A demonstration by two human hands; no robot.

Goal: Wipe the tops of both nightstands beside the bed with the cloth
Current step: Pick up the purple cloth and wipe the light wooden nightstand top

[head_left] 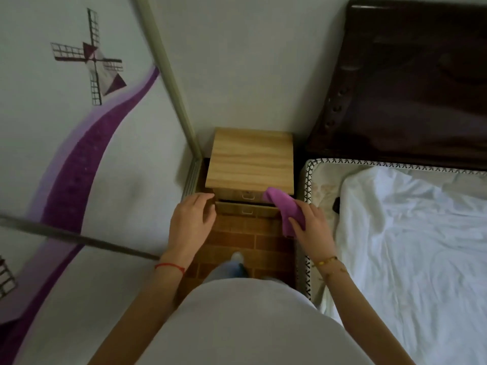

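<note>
Nightstand (251, 159), of pale wood, is wedged between the painted wall (79, 154) and the bed (408, 246), with only a narrow strip of brick-patterned floor (247, 241) left in front. Its lower drawer (246, 208) is seen pulled slightly out; the contents are hidden. The purple cloth (286, 210) is gripped by the right hand (313, 227) at the front right corner of the top. The left hand (188, 219) is held near the front left corner, fingers loosely curled, nothing grasped. No writing is legible.
</note>
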